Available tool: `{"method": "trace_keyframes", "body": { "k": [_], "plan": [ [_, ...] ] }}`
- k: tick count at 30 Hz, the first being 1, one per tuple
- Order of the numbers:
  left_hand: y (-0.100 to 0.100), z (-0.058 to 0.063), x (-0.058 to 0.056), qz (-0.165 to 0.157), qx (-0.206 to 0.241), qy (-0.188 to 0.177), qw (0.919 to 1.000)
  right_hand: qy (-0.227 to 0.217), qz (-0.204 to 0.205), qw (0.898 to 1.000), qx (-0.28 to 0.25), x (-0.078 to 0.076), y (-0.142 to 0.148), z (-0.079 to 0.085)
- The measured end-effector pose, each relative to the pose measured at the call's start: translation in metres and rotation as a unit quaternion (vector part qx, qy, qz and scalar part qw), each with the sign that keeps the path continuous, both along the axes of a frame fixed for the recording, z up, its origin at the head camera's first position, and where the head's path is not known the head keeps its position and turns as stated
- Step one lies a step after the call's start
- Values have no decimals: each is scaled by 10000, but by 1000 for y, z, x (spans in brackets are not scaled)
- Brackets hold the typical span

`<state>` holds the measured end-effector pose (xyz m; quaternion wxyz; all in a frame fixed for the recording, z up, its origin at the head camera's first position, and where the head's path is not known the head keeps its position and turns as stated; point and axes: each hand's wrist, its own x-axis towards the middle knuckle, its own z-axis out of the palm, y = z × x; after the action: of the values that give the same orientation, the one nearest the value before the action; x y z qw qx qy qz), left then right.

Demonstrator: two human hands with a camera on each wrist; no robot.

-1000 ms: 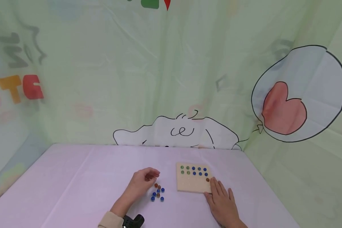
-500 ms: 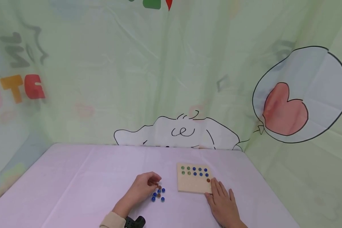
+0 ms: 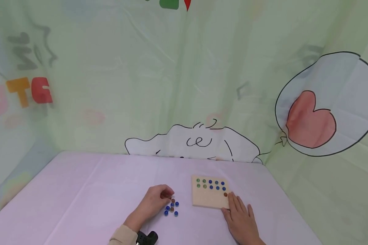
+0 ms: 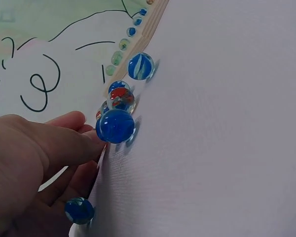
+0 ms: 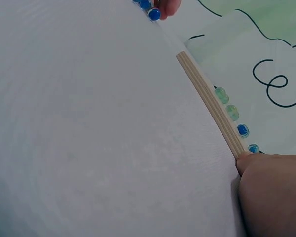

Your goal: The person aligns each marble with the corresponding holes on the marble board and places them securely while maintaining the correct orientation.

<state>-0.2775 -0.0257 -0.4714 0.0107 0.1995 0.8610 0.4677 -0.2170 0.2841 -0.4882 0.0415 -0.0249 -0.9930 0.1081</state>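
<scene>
At the far-left side of a loose group of glass marbles, my left hand (image 3: 153, 202) pinches a brown marble (image 3: 170, 198) between thumb and fingertips, which partly cover it. Blue marbles (image 3: 177, 204) and other brown ones (image 3: 172, 209) lie close by. In the left wrist view a large blue marble (image 4: 116, 126) hides the fingertips. My right hand (image 3: 241, 217) rests with straight fingers along the right edge of a wooden board (image 3: 202, 199). Green marbles (image 3: 198, 180) and blue marbles (image 3: 217, 188) sit in the board's two far rows, with one brown marble (image 3: 225, 194) at the right of the third.
A pale cloth covers the table (image 3: 89, 197). Printed curtains (image 3: 147, 85) stand behind it and at both sides. A dark watch-like device (image 3: 147, 238) is on the left wrist, below a beige sleeve (image 3: 124, 235).
My left hand has come down and toward the near side onto the brown marble, its fingers closing on it. My right hand stays at the board. The view has shifted slightly.
</scene>
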Motion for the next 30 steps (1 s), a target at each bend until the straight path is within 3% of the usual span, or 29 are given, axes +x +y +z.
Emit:
{"method": "trace_keyframes", "body": {
  "k": [9,30],
  "plan": [
    [3,8,4,102,-19,-76,9999,-36,-73,10000,-11,-2,2,-4],
    [3,10,3,488,262,-176,9983,65,-58,9999,-75,2,1,0]
  ]
}}
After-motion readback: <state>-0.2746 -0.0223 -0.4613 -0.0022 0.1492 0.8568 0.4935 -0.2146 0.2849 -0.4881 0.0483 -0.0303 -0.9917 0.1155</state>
